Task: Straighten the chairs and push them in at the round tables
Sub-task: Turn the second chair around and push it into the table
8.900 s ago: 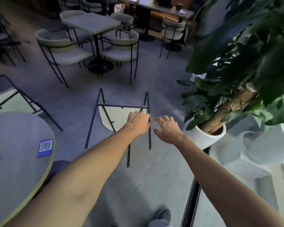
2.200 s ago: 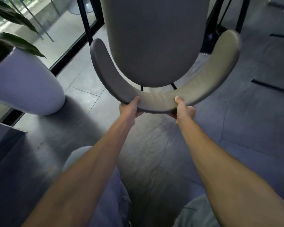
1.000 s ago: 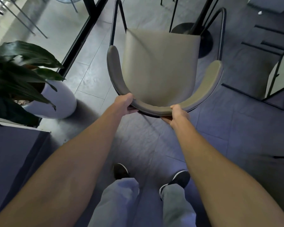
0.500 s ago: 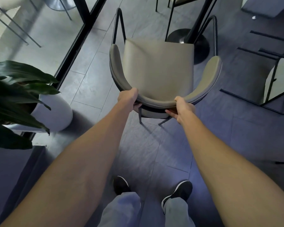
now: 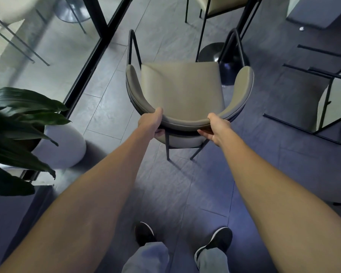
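Note:
A beige chair (image 5: 182, 89) with a curved padded backrest and thin black metal legs stands upright on the grey tile floor in front of me. My left hand (image 5: 151, 123) grips the backrest's left part, and my right hand (image 5: 216, 126) grips its right part. Just beyond the seat is a black round table base (image 5: 227, 69) with its post rising out of view; the tabletop is not visible.
A potted plant in a white pot (image 5: 65, 148) stands at my left by a black-framed glass wall (image 5: 94, 50). Another chair (image 5: 329, 99) lies tipped at the right. A further chair (image 5: 214, 6) stands beyond the table base. My feet (image 5: 182, 236) are below.
The chair, earlier lying overturned and then lifted by its backrest, now stands on its legs and sits a bit farther from me toward the table base. Both hands keep their grip.

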The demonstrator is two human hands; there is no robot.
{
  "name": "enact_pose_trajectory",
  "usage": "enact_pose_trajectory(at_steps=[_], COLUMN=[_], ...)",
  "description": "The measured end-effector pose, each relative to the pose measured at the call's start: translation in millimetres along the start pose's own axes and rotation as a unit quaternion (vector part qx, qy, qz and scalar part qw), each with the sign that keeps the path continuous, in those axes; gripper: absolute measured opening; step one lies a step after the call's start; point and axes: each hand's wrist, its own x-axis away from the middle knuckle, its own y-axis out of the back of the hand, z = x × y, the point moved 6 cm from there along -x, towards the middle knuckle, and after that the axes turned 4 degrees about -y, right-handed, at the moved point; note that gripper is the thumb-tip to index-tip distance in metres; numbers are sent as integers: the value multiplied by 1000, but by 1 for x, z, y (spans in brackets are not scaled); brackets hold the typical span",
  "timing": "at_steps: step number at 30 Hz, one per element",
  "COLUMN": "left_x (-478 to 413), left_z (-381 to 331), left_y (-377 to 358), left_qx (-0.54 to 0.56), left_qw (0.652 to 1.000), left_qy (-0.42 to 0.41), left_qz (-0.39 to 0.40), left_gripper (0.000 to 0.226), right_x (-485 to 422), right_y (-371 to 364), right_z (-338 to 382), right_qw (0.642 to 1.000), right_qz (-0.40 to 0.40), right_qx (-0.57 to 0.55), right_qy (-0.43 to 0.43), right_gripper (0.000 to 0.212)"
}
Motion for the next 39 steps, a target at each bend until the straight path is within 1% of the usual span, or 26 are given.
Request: enact_pose_trajectory(at_steps=[1, 2, 4, 5, 6, 7, 8, 9, 10, 11, 12, 13, 14, 15, 17, 19, 20, 22, 23, 24, 26, 28, 30, 33, 35, 39], left_x=[0, 0, 1, 4, 6, 10, 15, 21, 27, 35, 41, 45, 45, 44, 38, 33, 30, 24, 21, 18, 12, 10, 8, 4, -2, -15], left_z=[0, 0, -6, -9, -13, -17, -21, -27, -31, -36, -39, -41, -42, -41, -34, -26, -22, -19, -20, -22, -26, -26, -25, -28, -33, -39], left_y=[2, 5, 13, 18, 23, 27, 27, 24, 17, 11, 3, -5, -13, -20, -34, -41, -42, -43, -44, -44, -45, -44, -42, -39, -34, -21], left_qx=[-45, -118, -254, -294, -316, -338, -365, -394, -423, -456, -494, -529, -558, -580, -599, -604, -605, -606, -604, -600, -592, -575, -553, -544, -549, -559], left_qw=[999, 992, 955, 935, 919, 899, 876, 847, 810, 764, 716, 676, 651, 637, 631, 626, 620, 611, 612, 615, 619, 621, 621, 613, 608, 603], left_qy=[-19, -50, -132, -168, -197, -229, -271, -323, -383, -441, -482, -504, -510, -506, -492, -489, -494, -504, -505, -505, -510, -527, -549, -566, -566, -559], left_qz=[-6, -20, -72, -105, -134, -156, -163, -154, -136, -121, -108, -92, -69, -35, 33, 66, 69, 70, 74, 78, 81, 79, 80, 89, 91, 103], left_gripper=[44, 48, 60, 63, 64, 62, 58, 52, 46, 45, 47, 50, 53, 54, 54, 54, 54, 53, 51, 47, 37, 29, 23, 21, 22, 25], right_x=[1, 2, 7, 11, 15, 19, 23, 30, 37, 44, 51, 58, 59, 59, 49, 40, 36, 26, 23, 19, 11, 4, 2, 5, 7, 11], right_y=[2, 4, 11, 14, 16, 19, 20, 19, 17, 12, 5, -5, -15, -23, -33, -37, -37, -37, -38, -39, -42, -45, -47, -51, -58, -75], right_z=[-1, -1, 2, 6, 11, 14, 17, 20, 25, 32, 38, 41, 42, 39, 31, 25, 22, 21, 23, 26, 31, 32, 32, 33, 33, 29], right_qw=[1000, 999, 987, 969, 942, 913, 887, 862, 835, 805, 773, 742, 712, 683, 634, 584, 557, 510, 491, 479, 471, 465, 460, 460, 467, 493], right_qz=[-6, -16, -64, -99, -135, -166, -184, -194, -199, -190, -162, -118, -68, -24, 35, 53, 49, 20, 2, -9, -12, 3, 3, -8, -10, -16], right_qx=[8, 30, 145, 222, 296, 355, 400, 435, 464, 485, 501, 515, 539, 577, 655, 703, 721, 752, 766, 778, 797, 810, 811, 810, 807, 801], right_qy=[-3, -2, 25, 53, 85, 114, 141, 173, 220, 285, 355, 412, 444, 446, 410, 403, 409, 418, 416, 406, 376, 357, 361, 364, 361, 338], right_gripper=[29, 30, 33, 39, 47, 54, 59, 57, 49, 39, 31, 25, 22, 24, 40, 50, 51, 47, 43, 38, 34, 38, 42, 45, 43, 38])
